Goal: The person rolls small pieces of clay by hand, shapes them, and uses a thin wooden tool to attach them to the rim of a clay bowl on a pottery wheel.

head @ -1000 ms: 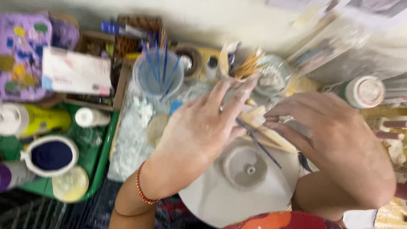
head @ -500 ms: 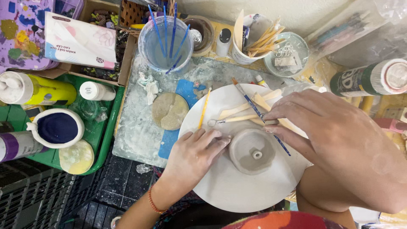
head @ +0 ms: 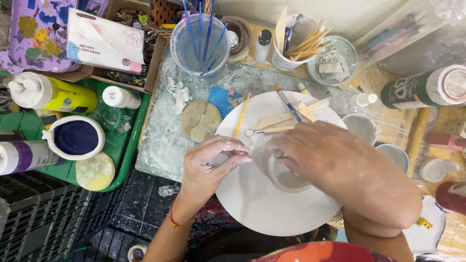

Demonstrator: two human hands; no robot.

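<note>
A small grey clay bowl (head: 281, 177) sits on a round white board (head: 252, 204) in front of me. My right hand (head: 335, 165) lies over the bowl and grips its far rim. My left hand (head: 213, 162), dusted with clay, pinches its fingertips together beside the bowl's left edge. Whether a bit of clay sits between those fingers is unclear. Wooden modelling sticks (head: 286, 119), a wire loop tool (head: 255, 131), a blue-tipped brush (head: 288, 103) and a yellow pencil (head: 241, 116) lie on the board's far part.
A plastic cup with blue brushes (head: 200, 43), a white cup of wooden tools (head: 291, 48), a tan sponge (head: 200, 120), a green tray (head: 121, 160) holding paint bottles and a blue-glazed dish (head: 76, 137), a tissue pack (head: 104, 41), and small bowls (head: 361, 127) at right.
My right hand has come down from the tools onto the clay bowl and covers it. My left hand has drawn its fingers into a pinch at the bowl's left side.
</note>
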